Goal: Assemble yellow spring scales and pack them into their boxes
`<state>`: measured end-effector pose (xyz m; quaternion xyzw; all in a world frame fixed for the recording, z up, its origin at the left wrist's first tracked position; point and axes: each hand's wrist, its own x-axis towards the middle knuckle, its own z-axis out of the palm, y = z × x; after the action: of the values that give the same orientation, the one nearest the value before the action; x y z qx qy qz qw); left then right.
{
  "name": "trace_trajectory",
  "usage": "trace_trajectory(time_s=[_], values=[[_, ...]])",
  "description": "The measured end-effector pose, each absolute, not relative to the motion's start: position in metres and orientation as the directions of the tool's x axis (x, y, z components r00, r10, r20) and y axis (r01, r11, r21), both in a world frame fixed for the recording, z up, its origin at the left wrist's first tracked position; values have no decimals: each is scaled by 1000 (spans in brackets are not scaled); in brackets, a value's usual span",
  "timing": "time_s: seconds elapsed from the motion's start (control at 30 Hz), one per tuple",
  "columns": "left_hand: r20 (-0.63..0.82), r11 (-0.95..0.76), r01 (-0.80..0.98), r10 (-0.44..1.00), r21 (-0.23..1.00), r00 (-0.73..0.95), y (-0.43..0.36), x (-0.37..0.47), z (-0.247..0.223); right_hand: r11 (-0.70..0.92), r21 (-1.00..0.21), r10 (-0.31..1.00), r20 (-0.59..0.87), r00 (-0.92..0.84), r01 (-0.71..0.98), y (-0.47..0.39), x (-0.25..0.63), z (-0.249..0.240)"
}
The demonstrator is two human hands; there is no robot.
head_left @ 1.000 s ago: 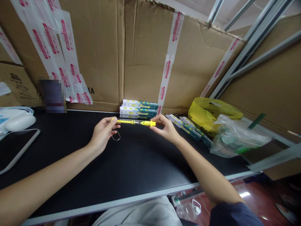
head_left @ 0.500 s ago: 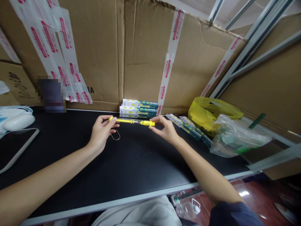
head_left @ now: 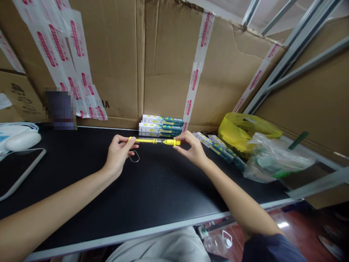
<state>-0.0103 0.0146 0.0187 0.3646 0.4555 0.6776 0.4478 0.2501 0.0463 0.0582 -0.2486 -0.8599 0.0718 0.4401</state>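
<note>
A slim yellow pen-shaped tool is held level above the black table, its middle partly clear with dark metal showing. Its left end sits pinched between the thumb and fingers of my left hand. My right hand grips the yellow collar at the other end between thumb and fingertips. Just below my left fingers shows a thin metal wire loop; whether it joins the tool is hidden.
Behind the hands stand stacked printed boxes, with more boxes to the right. A yellow plastic bag and a clear bag crowd the right end. At left lie a white device and a white-framed tablet-like object. Cardboard walls the back.
Both hands keep their grip on the yellow tool. The tool and hands have shifted very slightly to the right in view; little else differs.
</note>
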Motion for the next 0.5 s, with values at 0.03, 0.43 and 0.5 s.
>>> trace_trajectory(time_s=[0.03,0.43,0.5], values=[[80,-178,-278,940,944,-332,14,-10,19,859,-355,504,716,-483,370,46,250,58],[53,-154,-304,947,940,-317,15,-10,20,759,-511,651,594,-473,403,42,248,48],[50,-148,-302,950,942,-309,15,-10,20,745,-539,666,574,-477,392,41,248,49]])
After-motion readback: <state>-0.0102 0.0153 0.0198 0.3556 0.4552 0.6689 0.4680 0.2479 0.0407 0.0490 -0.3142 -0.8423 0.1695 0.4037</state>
